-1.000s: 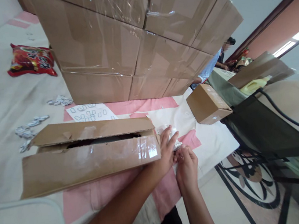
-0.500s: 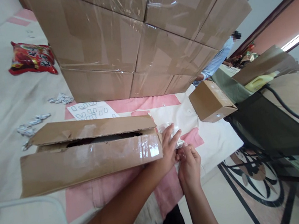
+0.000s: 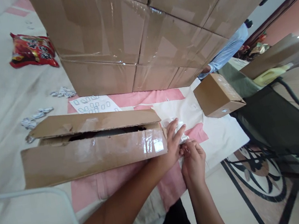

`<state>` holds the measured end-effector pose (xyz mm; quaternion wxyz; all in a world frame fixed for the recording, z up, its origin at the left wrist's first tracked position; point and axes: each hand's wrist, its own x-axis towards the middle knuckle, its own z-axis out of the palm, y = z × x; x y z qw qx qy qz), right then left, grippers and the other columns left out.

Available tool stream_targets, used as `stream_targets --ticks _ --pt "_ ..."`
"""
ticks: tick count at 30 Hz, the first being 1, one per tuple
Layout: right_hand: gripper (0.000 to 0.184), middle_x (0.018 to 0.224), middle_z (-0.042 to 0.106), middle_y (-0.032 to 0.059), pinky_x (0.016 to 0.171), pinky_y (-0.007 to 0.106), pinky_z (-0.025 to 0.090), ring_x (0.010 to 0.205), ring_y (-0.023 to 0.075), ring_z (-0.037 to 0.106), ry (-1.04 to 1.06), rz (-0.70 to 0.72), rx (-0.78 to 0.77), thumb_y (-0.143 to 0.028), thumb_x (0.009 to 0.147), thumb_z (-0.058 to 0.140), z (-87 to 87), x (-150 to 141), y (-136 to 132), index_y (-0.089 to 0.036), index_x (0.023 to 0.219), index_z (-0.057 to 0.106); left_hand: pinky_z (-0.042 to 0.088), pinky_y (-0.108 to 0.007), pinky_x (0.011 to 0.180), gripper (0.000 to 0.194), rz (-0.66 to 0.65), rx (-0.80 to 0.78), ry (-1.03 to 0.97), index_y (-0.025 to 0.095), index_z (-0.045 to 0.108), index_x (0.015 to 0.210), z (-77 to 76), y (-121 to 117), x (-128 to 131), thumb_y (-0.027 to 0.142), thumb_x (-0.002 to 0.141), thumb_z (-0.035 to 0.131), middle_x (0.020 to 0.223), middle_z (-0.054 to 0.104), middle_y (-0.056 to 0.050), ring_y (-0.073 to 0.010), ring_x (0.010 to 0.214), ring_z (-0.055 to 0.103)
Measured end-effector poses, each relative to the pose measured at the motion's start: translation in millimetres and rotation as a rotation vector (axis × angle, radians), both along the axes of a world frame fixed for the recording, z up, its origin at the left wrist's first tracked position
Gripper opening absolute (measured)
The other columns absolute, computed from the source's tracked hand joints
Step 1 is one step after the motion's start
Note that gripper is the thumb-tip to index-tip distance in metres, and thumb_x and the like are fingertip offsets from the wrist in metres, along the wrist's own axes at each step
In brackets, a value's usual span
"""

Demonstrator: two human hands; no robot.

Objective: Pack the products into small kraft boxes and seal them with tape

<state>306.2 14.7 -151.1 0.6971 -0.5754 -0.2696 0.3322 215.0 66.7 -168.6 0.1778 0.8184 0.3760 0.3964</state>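
My left hand [image 3: 173,142] rests on a small clear plastic packet [image 3: 174,124] on the cloth, its fingers pressing down on it beside the right end of a long opened cardboard box [image 3: 93,149]. My right hand [image 3: 193,157] is just below it, fingers curled and pinching the packet's near edge. What is inside the packet is too small to make out.
A tall stack of taped cartons [image 3: 143,31] stands behind. A small brown box [image 3: 216,95] sits to the right, a sticker sheet [image 3: 94,105] and foil scraps [image 3: 35,118] to the left, a red snack bag [image 3: 32,54] farther off. Another person's sleeve [image 3: 227,53] shows behind the cartons. A dark chair [image 3: 276,124] is right.
The view has shifted a little up and right. Both hands stay together on the packet, with only small finger movement.
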Motion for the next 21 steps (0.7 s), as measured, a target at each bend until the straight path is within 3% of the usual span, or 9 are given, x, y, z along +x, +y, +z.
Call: stream_targets --ticks 8,21 --pt "0.038 0.063 0.047 -0.0052 0.057 0.024 0.038 0.057 0.0079 0.046 0.03 0.0 0.0 -0.032 0.082 0.078 3.5 -1.2 0.1 -0.018 0.062 0.049 0.041 -0.053 0.117 0.072 -0.009 -0.021 0.049 0.023 0.035 0.155 -1.0 -0.7 -1.6 0.017 0.085 0.054 0.17 0.026 -0.01 -0.0338 0.152 0.037" --pt "0.032 0.067 0.047 -0.0043 0.057 0.025 0.038 0.059 0.008 0.046 0.03 0.016 0.028 -0.026 0.082 0.074 4.6 0.0 1.6 -0.017 0.061 0.052 0.039 -0.051 0.118 0.069 -0.008 -0.021 0.073 0.023 0.034 0.155 -0.2 -1.0 -1.6 0.02 0.088 0.052 0.171 0.023 -0.01 -0.0331 0.152 0.036"
